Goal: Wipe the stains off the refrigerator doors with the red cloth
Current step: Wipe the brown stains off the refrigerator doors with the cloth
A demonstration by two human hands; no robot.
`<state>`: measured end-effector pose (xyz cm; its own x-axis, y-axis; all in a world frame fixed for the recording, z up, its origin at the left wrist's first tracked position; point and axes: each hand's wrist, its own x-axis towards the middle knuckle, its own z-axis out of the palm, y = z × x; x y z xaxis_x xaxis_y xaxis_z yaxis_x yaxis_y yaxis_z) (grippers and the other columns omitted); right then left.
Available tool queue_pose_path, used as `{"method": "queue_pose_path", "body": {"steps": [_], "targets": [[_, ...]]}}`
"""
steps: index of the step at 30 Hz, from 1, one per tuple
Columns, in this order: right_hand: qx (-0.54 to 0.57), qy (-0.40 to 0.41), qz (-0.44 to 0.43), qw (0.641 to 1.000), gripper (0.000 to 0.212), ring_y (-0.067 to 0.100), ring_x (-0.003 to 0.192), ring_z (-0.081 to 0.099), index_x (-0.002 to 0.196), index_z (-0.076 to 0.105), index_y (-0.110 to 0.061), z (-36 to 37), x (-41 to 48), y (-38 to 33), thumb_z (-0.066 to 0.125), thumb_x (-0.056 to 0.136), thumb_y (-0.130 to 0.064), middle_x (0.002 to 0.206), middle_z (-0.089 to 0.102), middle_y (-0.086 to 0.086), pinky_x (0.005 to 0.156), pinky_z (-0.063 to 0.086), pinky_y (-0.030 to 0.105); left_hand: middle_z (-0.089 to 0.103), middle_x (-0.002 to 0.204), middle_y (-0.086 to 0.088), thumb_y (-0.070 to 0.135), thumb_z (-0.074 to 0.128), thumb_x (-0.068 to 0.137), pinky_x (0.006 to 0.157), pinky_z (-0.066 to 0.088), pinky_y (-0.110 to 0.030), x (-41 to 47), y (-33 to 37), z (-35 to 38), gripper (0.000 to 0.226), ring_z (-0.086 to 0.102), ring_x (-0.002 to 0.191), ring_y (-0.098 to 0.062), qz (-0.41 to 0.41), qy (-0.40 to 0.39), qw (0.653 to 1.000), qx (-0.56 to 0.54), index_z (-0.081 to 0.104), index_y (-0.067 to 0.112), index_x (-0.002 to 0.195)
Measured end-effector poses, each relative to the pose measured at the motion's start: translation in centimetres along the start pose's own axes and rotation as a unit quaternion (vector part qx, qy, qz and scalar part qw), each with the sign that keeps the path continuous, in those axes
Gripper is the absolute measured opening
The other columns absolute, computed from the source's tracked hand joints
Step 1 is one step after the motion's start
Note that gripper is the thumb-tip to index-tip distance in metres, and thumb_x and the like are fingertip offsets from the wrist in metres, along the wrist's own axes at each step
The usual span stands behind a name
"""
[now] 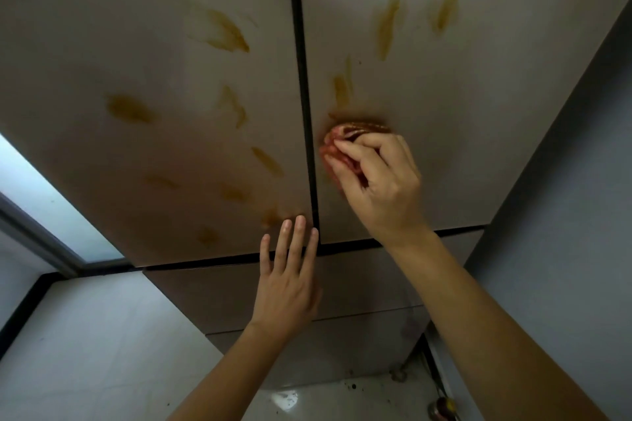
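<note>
Two tall beige refrigerator doors fill the view, split by a dark vertical gap. Several brown streaks mark the left door (pixel 136 44), one of them a stain (pixel 227 32) high up. The right door (pixel 478 113) carries brown stains (pixel 388 27) above the cloth. My right hand (pixel 376 181) is shut on the bunched red cloth (pixel 337 138) and presses it flat against the right door, close to the gap. My left hand (pixel 290 277) lies open, fingers flat on the bottom edge of the left door and the drawer front below.
Lower drawer fronts (pixel 239 290) sit under the doors. A grey wall (pixel 564 215) stands close on the right. White floor tiles (pixel 102 352) and a window (pixel 44 202) lie to the left. A small round object (pixel 441 408) rests on the floor at bottom right.
</note>
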<state>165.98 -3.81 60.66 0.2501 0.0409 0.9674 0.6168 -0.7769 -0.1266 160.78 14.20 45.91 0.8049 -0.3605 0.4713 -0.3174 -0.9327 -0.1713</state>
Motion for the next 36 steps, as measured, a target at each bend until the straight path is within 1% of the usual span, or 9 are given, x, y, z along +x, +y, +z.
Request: {"method": "queue_pose_path", "body": {"steps": [5,10,12,16,19,27,30,33,36], "targets": [[-0.001,0.008,-0.008,1.0,0.015,0.023,0.083,0.062,0.095,0.077,-0.006,1.5,-2.2,-0.5,0.083,0.087,-0.018,0.092,0.068,0.01,0.076,0.057,0.033,0.005,0.168,-0.017,0.04,0.074,0.079,0.119,0.017,-0.061,0.0,-0.5,0.0,0.099,0.002,0.156,-0.035,0.008,0.001,1.0,0.006,0.024,0.009,0.158],[-0.004,-0.099,-0.014,0.995,0.013,0.024,0.087,0.066,0.098,0.077,-0.008,1.0,-7.9,0.5,0.078,0.092,-0.019,0.098,0.07,0.006,0.074,0.056,0.041,0.005,0.169,-0.016,0.039,0.074,0.081,0.12,0.016,-0.06,-0.1,-0.7,0.4,0.098,0.003,0.156,-0.034,0.013,0.01,1.0,0.007,0.023,0.009,0.159],[-0.004,-0.106,-0.012,0.994,0.014,0.023,0.087,0.066,0.101,0.077,-0.008,0.6,-7.6,0.6,0.076,0.094,-0.02,0.098,0.07,0.006,0.075,0.056,0.039,0.005,0.169,-0.016,0.039,0.074,0.081,0.12,0.015,-0.06,-0.1,-0.8,0.6,0.097,0.003,0.156,-0.034,0.015,0.011,1.0,0.011,0.023,0.009,0.159],[-0.003,-0.005,0.004,1.0,0.017,0.023,0.084,0.061,0.103,0.076,-0.005,0.0,-1.9,-0.7,0.078,0.091,-0.016,0.094,0.068,0.01,0.083,0.053,0.026,0.004,0.169,-0.016,0.037,0.075,0.079,0.121,0.013,-0.061,-0.2,-0.7,0.9,0.099,0.002,0.156,-0.035,0.016,0.006,1.0,0.015,0.023,0.009,0.158],[0.009,0.051,0.004,0.999,0.019,0.024,0.087,0.061,0.105,0.076,-0.004,0.7,1.4,-1.3,0.077,0.092,-0.017,0.095,0.068,0.012,0.083,0.053,0.027,0.005,0.168,-0.017,0.037,0.075,0.078,0.12,0.014,-0.061,-0.1,-0.6,1.0,0.1,0.003,0.155,-0.036,0.014,0.005,1.0,0.017,0.024,0.008,0.158],[-0.01,-0.024,-0.02,0.999,0.017,0.024,0.089,0.06,0.105,0.076,-0.006,1.2,-1.2,-1.4,0.078,0.091,-0.016,0.096,0.068,0.012,0.084,0.055,0.032,0.006,0.169,-0.015,0.041,0.071,0.082,0.12,0.015,-0.057,-0.2,-1.3,0.8,0.098,0.003,0.156,-0.033,0.026,-0.004,0.999,0.034,0.019,0.01,0.16],[-0.015,0.031,-0.009,0.999,0.021,0.024,0.089,0.056,0.108,0.075,-0.004,-0.2,2.2,-1.8,0.076,0.092,-0.017,0.094,0.065,0.016,0.084,0.05,0.028,0.004,0.169,-0.015,0.042,0.058,0.087,0.121,0.013,-0.057,-0.3,-1.3,0.7,0.088,0.002,0.156,-0.033,0.028,-0.003,0.999,0.042,0.019,0.011,0.16],[-0.016,0.094,0.011,0.995,0.023,0.029,0.089,0.063,0.111,0.073,-0.004,-1.0,6.6,-1.9,0.075,0.093,-0.018,0.097,0.064,0.017,0.084,0.056,0.034,0.006,0.169,-0.014,0.048,0.043,0.096,0.121,0.014,-0.057,-0.1,-0.9,0.8,0.074,0.005,0.156,-0.032,0.015,0.004,0.999,0.028,0.025,0.011,0.158],[-0.019,0.078,0.023,0.997,0.028,0.03,0.094,0.063,0.115,0.072,-0.005,-0.4,8.1,-1.4,0.073,0.094,-0.023,0.102,0.063,0.017,0.086,0.057,0.038,0.008,0.169,-0.013,0.052,0.034,0.101,0.119,0.019,-0.057,0.1,-0.6,0.7,0.07,0.006,0.156,-0.031,0.003,0.009,1.0,0.017,0.028,0.011,0.157]]}}
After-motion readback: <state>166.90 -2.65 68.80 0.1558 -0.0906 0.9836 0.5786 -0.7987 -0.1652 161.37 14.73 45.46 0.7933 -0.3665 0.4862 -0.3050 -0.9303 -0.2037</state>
